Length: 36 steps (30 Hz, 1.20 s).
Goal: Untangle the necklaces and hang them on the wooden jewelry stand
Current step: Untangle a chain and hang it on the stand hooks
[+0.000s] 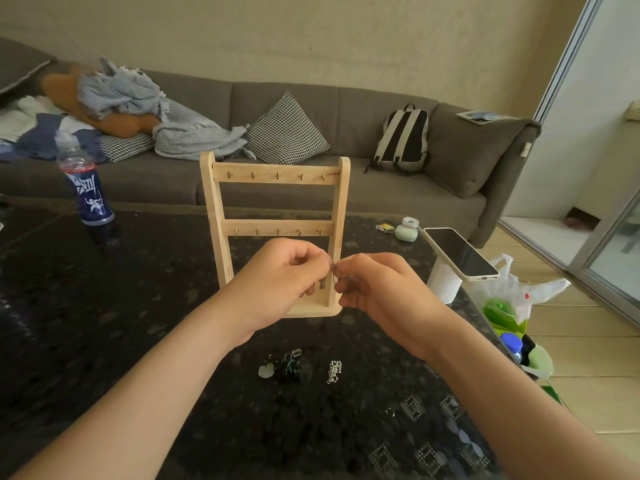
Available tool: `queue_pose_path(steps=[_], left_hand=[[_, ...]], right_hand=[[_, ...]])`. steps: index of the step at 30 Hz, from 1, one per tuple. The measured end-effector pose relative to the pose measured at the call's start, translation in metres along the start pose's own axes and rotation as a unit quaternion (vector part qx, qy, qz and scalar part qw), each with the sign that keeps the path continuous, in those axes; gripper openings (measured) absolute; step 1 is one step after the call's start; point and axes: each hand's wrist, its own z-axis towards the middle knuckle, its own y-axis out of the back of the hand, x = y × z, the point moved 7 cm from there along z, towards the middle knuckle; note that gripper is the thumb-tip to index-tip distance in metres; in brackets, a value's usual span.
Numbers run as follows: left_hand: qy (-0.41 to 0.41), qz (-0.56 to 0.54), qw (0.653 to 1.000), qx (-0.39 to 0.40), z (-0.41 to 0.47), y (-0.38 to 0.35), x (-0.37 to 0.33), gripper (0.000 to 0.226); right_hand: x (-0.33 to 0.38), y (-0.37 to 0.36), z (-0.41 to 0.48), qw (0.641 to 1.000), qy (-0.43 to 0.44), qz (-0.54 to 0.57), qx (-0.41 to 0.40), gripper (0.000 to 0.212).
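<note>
Head view: untangling in hand. Left hand point(284, 271) and right hand point(374, 289), fingers curled, both pinch a thin chain point(333, 277) just before the stand point(277, 178), mid-table point(138, 306). Hooks point(277, 175) bare. Dark tangle point(289, 365) and silver piece point(334, 371) lie toward the near edge. Next, likely: free a loop, lift it to a hook.

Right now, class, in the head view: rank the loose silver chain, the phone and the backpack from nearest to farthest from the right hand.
From the right hand:
1. silver chain, on the table beneath it.
2. phone, at its right.
3. backpack, on the sofa beyond.
</note>
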Motion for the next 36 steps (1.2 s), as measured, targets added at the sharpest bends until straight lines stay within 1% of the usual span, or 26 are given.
queue_pose_path(steps=[7,11,15,17,19,22,25,28,30,33,36], left_hand=[[-0.007,0.009,1.0,-0.017,-0.001,0.002,-0.001,0.015],[0.005,0.011,1.0,-0.019,-0.002,0.003,0.0,0.015],[0.029,0.006,0.999,-0.021,0.001,0.0,0.004,0.023],[0.037,-0.009,0.999,-0.021,0.002,-0.002,0.006,0.027],[0.041,-0.034,0.998,-0.012,0.002,-0.004,0.006,0.027],[0.028,-0.066,0.997,0.003,0.001,-0.005,0.005,0.022],[0.009,-0.051,0.999,-0.012,0.001,0.0,0.003,0.016],[0.003,-0.027,0.999,-0.029,0.0,0.006,0.002,0.021],[-0.002,-0.012,1.0,-0.023,0.0,0.007,0.0,0.021],[-0.019,0.002,1.0,-0.006,-0.002,0.005,-0.001,0.013],[-0.035,0.022,0.999,-0.001,-0.002,0.007,-0.001,0.01]], right_hand=[[0.002,0.002,-0.001,0.998,0.015,-0.057,-0.004,0.024],[0.001,-0.001,-0.001,0.996,0.01,-0.086,0.001,0.03],[0.003,-0.004,-0.001,0.998,0.011,-0.067,0.002,0.018],[0.004,-0.005,-0.002,0.999,0.012,-0.045,0.004,0.016],[0.003,-0.004,0.0,0.999,0.015,-0.034,0.0,0.021],[0.002,0.001,0.002,0.999,0.023,-0.035,-0.011,0.033],[0.003,0.005,0.001,0.999,0.027,-0.042,-0.019,0.026],[0.005,0.007,-0.002,0.998,0.028,-0.055,-0.03,0.019],[0.007,0.006,-0.004,0.997,0.029,-0.06,-0.035,0.015],[0.011,0.007,-0.008,0.995,0.03,-0.085,-0.042,0.014],[0.017,0.007,-0.012,0.992,0.034,-0.108,-0.047,0.014]])
